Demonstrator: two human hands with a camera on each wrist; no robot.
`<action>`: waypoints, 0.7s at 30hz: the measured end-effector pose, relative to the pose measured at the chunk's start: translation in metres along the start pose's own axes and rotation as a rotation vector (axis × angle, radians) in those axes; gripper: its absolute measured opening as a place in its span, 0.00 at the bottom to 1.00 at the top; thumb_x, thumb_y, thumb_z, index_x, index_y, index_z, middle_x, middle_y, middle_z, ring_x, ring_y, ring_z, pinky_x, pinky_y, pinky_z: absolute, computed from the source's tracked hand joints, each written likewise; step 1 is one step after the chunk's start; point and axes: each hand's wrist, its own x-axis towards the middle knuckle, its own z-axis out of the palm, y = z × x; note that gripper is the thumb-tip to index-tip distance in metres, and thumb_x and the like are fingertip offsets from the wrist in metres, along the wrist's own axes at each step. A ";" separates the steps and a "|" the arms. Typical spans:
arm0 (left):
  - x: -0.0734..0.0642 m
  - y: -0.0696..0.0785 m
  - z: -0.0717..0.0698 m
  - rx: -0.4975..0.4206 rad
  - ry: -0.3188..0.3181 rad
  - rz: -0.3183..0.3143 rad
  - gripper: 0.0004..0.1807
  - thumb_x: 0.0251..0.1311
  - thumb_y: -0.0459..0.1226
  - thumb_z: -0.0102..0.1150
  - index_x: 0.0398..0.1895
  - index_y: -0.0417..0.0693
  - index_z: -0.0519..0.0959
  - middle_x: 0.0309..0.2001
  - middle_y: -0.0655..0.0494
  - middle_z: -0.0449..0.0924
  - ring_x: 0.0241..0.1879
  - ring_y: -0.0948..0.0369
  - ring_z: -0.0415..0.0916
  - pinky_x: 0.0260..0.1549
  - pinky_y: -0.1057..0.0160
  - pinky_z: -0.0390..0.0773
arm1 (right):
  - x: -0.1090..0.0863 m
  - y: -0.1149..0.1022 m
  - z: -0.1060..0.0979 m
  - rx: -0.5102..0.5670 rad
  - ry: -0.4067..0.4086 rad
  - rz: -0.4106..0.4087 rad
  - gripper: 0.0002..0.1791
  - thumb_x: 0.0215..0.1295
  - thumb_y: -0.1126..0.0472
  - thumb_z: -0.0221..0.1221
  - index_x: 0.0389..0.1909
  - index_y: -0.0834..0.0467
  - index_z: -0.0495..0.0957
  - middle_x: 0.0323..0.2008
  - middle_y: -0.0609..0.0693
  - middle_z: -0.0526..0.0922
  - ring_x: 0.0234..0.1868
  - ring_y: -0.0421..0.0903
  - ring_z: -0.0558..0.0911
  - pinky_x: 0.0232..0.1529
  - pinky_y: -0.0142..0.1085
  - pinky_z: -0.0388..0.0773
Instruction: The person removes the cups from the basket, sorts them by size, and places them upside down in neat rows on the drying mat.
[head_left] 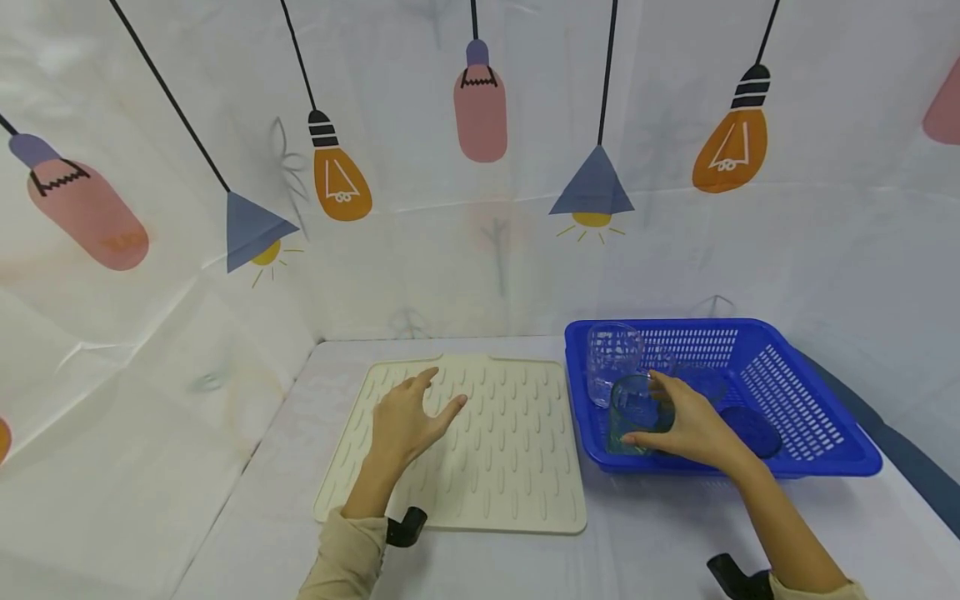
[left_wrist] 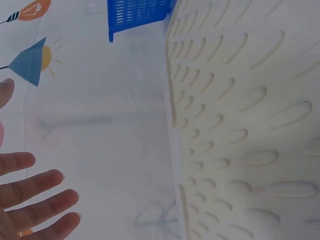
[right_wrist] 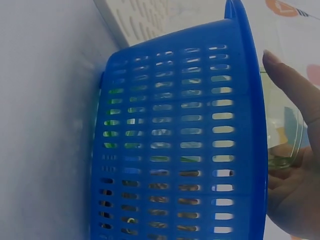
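My right hand (head_left: 693,425) grips a clear, slightly green drinking glass (head_left: 624,417) at the near left corner of the blue basket (head_left: 795,392). In the right wrist view, the glass (right_wrist: 280,117) shows above the basket's rim, with the thumb on one side and fingers on the other. Behind it in the basket stands a clear patterned glass (head_left: 609,354). My left hand (head_left: 405,417) is held over the cream ridged mat (head_left: 517,467), thumb and fingers spread with nothing between them; its fingers (left_wrist: 45,202) are extended in the left wrist view.
More glassware (head_left: 701,379) lies in the basket, including a round, dark-looking piece (head_left: 750,429) on its right side. The mat lies directly left of the basket on a white-covered table (head_left: 255,533). A white sheet printed with lamps (head_left: 450,267) hangs behind.
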 end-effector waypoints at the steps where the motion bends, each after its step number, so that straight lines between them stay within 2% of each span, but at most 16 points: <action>1: 0.000 0.000 0.000 -0.019 -0.001 0.001 0.33 0.51 0.58 0.62 0.53 0.43 0.78 0.39 0.45 0.84 0.31 0.47 0.82 0.18 0.56 0.78 | 0.000 0.000 0.000 0.009 0.005 0.001 0.59 0.42 0.44 0.73 0.65 0.75 0.55 0.56 0.73 0.70 0.53 0.69 0.73 0.48 0.61 0.73; 10: -0.004 -0.002 0.001 -0.209 -0.029 0.008 0.28 0.52 0.51 0.65 0.51 0.41 0.78 0.40 0.46 0.83 0.37 0.50 0.81 0.32 0.53 0.81 | -0.001 0.004 0.005 0.091 0.069 0.007 0.54 0.42 0.48 0.74 0.64 0.72 0.58 0.54 0.71 0.72 0.53 0.68 0.73 0.48 0.61 0.73; 18: -0.005 -0.002 0.004 -0.552 -0.072 0.063 0.25 0.53 0.39 0.66 0.54 0.38 0.76 0.45 0.44 0.81 0.41 0.51 0.80 0.36 0.51 0.82 | -0.001 -0.006 -0.005 0.255 0.155 0.005 0.52 0.46 0.57 0.73 0.68 0.67 0.55 0.58 0.69 0.70 0.58 0.67 0.69 0.54 0.63 0.68; 19: -0.004 0.000 0.004 -0.595 -0.079 0.066 0.25 0.53 0.38 0.66 0.54 0.38 0.76 0.46 0.44 0.81 0.42 0.50 0.80 0.36 0.50 0.81 | -0.001 -0.008 -0.006 0.277 0.168 -0.005 0.52 0.46 0.58 0.73 0.69 0.67 0.54 0.59 0.68 0.70 0.59 0.66 0.69 0.55 0.62 0.68; 21: -0.004 0.003 0.004 -0.669 -0.099 0.065 0.24 0.54 0.36 0.65 0.55 0.38 0.75 0.47 0.43 0.80 0.43 0.49 0.79 0.38 0.49 0.81 | 0.000 -0.012 -0.008 0.316 0.199 -0.039 0.51 0.46 0.62 0.73 0.69 0.66 0.53 0.59 0.68 0.70 0.60 0.60 0.70 0.59 0.49 0.71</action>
